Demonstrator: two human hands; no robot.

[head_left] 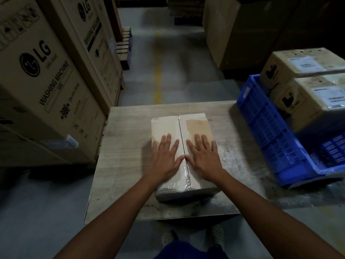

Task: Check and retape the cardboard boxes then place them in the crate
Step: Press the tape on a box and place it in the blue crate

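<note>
A pale cardboard box [194, 126] lies flat in the middle of the wooden table [128, 131], its two top flaps meeting at a centre seam. Clear tape covers the near part of the seam. My left hand [164, 156] presses flat on the left flap, fingers straight and spread. On the right flap my right hand [204, 156] lies flat the same way; the thumbs almost meet at the seam. A blue plastic crate [265, 128] stands at the table's right edge and holds two taped cardboard boxes [306, 101] with white labels.
Tall washing-machine cartons [44, 86] stand close on the left of the table. More big cartons [242, 34] rise at the back right. A grey floor aisle with a yellow line [157, 77] runs ahead, with wooden pallets [124, 45] beside it.
</note>
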